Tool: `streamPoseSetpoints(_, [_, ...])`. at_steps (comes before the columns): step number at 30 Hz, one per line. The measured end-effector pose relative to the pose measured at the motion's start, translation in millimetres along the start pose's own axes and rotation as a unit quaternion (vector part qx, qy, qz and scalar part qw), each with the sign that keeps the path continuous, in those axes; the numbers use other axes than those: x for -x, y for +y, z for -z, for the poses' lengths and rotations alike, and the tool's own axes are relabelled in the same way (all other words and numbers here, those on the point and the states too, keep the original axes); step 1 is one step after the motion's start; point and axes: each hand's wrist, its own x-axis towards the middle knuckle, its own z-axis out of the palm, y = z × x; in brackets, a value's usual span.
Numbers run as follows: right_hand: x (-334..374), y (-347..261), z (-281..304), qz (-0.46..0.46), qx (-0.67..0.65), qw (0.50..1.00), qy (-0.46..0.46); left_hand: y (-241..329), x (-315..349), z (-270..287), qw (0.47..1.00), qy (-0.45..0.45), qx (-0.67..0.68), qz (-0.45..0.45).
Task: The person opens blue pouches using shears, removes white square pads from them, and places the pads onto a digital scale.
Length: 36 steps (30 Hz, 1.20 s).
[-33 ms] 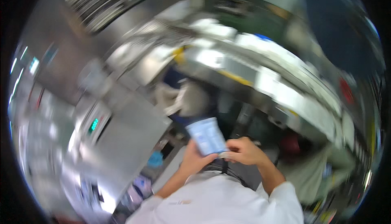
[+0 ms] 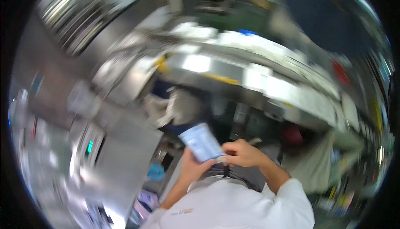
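Observation:
A flat, light-blue and white packet (image 2: 203,142) is tilted in front of my white shirt at waist height. My left hand (image 2: 193,164) is closed on its lower left side, with the thumb across the near edge. My right hand (image 2: 241,153) pinches the packet's near right corner. Something small and whitish shows at those fingertips, too blurred to name. Print on the packet is smeared by motion.
To the left stands a steel counter (image 2: 121,162) with a scale (image 2: 89,145) showing a green-lit display. A long steel work line (image 2: 225,68) with white containers curves across the far side. Beige cloth shapes (image 2: 183,106), possibly a person, lie beyond the packet; another beige garment (image 2: 308,162) is at right.
The whole view has swung, so the surroundings sit further left in the picture. Both hands keep the same grip on the packet.

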Motion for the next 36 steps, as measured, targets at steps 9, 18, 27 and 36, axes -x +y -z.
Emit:
streamPoseSetpoints(9, [125,45,66,-0.040,-0.129,0.935,0.328,-12,-42,-69,0.981,-0.186,-0.029,0.055])
streamPoseSetpoints(18, [208,36,83,-0.055,0.016,0.867,0.495,-16,-48,-130,0.953,-0.281,-0.034,0.108])
streamPoseSetpoints(27, [223,38,15,-0.090,-0.131,0.882,0.443,-36,-48,-210,0.937,-0.342,-0.067,0.035])
streamPoseSetpoints(36, [310,49,155,-0.074,0.191,0.740,0.640,-44,-18,-238,0.877,-0.450,-0.062,0.157])
